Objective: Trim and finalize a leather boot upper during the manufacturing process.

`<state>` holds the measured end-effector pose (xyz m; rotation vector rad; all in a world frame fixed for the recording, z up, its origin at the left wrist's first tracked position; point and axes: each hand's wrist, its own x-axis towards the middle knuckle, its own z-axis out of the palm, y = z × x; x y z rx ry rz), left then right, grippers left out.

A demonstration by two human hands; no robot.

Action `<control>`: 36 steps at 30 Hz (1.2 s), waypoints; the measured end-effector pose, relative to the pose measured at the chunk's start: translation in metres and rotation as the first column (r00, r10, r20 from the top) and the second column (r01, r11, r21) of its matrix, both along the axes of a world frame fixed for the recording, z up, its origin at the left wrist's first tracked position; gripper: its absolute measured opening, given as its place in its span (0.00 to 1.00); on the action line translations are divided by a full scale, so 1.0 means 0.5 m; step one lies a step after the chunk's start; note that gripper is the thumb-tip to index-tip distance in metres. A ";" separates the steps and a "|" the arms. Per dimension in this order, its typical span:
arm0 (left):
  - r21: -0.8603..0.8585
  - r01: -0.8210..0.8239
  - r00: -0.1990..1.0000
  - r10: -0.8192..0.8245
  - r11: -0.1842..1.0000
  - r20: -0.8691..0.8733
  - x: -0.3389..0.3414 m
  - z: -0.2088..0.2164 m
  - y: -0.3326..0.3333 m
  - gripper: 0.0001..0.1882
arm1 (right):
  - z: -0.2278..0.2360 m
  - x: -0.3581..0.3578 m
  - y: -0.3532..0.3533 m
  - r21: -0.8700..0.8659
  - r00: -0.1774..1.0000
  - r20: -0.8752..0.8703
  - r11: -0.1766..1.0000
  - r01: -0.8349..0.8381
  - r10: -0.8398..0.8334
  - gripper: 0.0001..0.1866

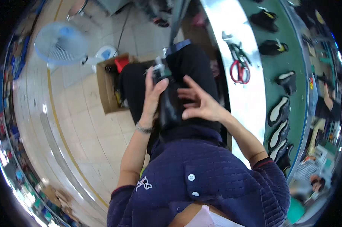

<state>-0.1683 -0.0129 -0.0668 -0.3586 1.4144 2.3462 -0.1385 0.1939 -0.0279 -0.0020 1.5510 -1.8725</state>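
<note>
A dark, elongated black shoe (168, 108) lies over my lap, blurred, with white bits near its far end. My left hand (153, 92) grips its left side, thumb on top and fingers round the edge. To the right of the shoe, my right hand (202, 103) is held with its fingers spread and nothing in them. Whether its fingertips touch the shoe I cannot tell.
On my right runs a shiny metal ledge (250, 117) bearing red-handled scissors (240, 72) and a dark-handled tool (237, 53). Beyond it, several black shoes (279, 111) sit on a green belt (275, 85). A cardboard box (104, 89) and fan (59, 43) stand at left.
</note>
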 end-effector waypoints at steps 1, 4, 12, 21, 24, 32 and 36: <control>0.067 -0.012 1.000 0.012 0.998 0.003 -0.004 0.043 0.010 0.40 | -0.011 0.016 0.018 0.071 0.984 -0.172 0.997 -0.040 0.051 0.65; 0.115 -0.015 0.996 0.005 0.993 0.083 -0.010 0.143 0.004 0.39 | -0.047 0.052 0.033 0.371 0.744 -0.635 0.927 0.055 0.210 0.65; 0.523 0.179 0.962 -0.259 0.833 0.083 -0.153 0.158 0.062 0.38 | 0.120 0.058 0.116 0.221 0.883 -0.419 0.919 0.326 -0.212 0.55; -0.023 0.360 0.932 -0.359 0.933 0.045 -0.081 0.062 0.031 0.34 | 0.017 0.046 0.334 0.014 -0.028 -0.596 -0.046 0.999 -0.802 0.36; -0.161 0.329 0.944 -0.317 0.931 0.096 -0.074 0.065 0.003 0.32 | 0.019 -0.010 0.468 0.057 -0.125 -0.608 -0.200 0.978 -0.784 0.40; -0.194 0.283 0.958 -0.284 0.939 0.023 -0.079 0.084 0.013 0.30 | -0.138 -0.219 0.716 0.667 0.380 -0.708 -0.388 0.636 -0.596 0.43; -0.158 0.303 0.953 -0.303 0.940 0.023 -0.070 0.083 0.022 0.29 | -0.224 -0.217 0.729 0.620 0.330 -0.707 -0.325 0.714 -0.626 0.44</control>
